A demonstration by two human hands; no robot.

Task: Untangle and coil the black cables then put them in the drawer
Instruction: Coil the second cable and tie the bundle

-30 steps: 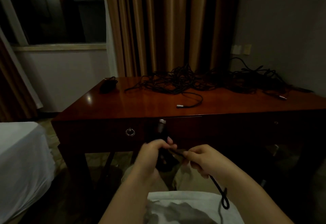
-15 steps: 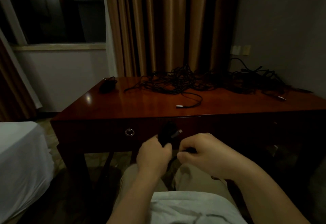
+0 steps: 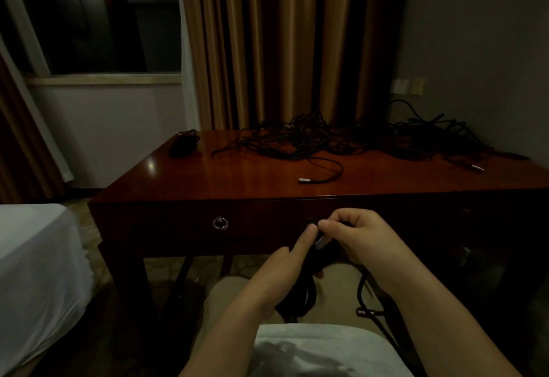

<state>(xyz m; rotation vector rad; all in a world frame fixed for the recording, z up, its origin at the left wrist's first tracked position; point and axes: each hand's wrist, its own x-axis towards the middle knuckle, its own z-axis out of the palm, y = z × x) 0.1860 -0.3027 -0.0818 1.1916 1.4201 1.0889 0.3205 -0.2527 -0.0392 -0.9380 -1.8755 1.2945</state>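
The person sits before the desk with both hands raised just in front of its drawer [image 3: 208,225]. The left hand [image 3: 279,275] is wrapped round a coiled black cable [image 3: 300,296], fingers curled about the bundle so that the loops hang down below the palm, over the lap. Its thumb reaches up and meets the fingertips of the right hand [image 3: 362,243]. The right hand pinches the cable's loose end between thumb and forefinger, the other fingers bent in behind; a small silver plug [image 3: 322,241] pokes out just beneath that pinch, right beside the left thumb. Under the right wrist another run of black cable drops away and ends in a second metal plug [image 3: 364,312] lying near the thigh.

Well beyond the fingers, at the far side of the desk top [image 3: 252,180], sprawls a tangled heap of black cables [image 3: 341,139], thin, matte and round in section. One strand loops out of it toward the hands and ends in a silver connector [image 3: 304,180]. A dark bundle [image 3: 184,144] sits alone on the far left corner, too dim to make out clearly.

No writing or brand can be read anywhere in this light. The desk is glossy reddish-brown wood, and the drawer front carries a metal ring pull [image 3: 220,223], left of the fingers. Pleated tan curtains [image 3: 267,43] hang behind, and a white sheet [image 3: 32,257] covers something at the left.
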